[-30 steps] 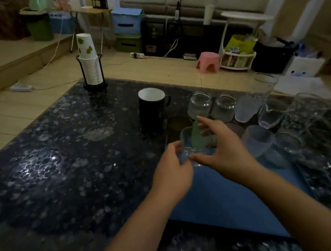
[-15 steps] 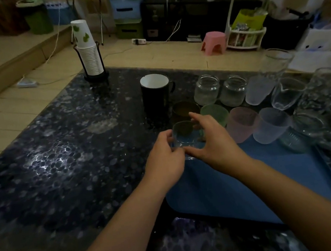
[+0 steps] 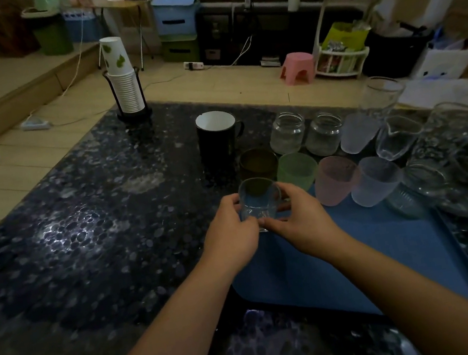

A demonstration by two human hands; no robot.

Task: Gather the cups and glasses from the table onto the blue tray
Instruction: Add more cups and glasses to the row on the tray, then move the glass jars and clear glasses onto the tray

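Holding a small clear glass (image 3: 259,201) between both hands, I had it at the far left corner of the blue tray (image 3: 363,264); whether its base touched the tray could not be told. My left hand (image 3: 229,233) curled round its left side, thumb at the base. My right hand (image 3: 297,219) curled round its right side, fingers wrapped behind the wall and thumb meeting the left thumb at the front.

Head view, materials and shapes:
- The glass was short, round, smooth-walled and transparent, with a thick base and an open rim facing up.
- The tray was a flat, matte blue rectangle with rounded corners, lying on the table (image 3: 82,232), a dark glossy top with a pebbled pattern.
- Along the tray's far edge stood a frosted green cup (image 3: 296,172), a frosted pink cup (image 3: 335,179) and a frosted pale cup (image 3: 376,181), all tapered tumblers.
- Behind them stood a dark amber glass (image 3: 258,162), a black mug (image 3: 217,140) with a white interior and a handle, two ribbed clear jars (image 3: 305,133), and further clear glassware to the right, blurred at the edge.
- A stack of white paper cups (image 3: 122,78) sat in a black wire holder at the table's far left corner, well apart from the tray.
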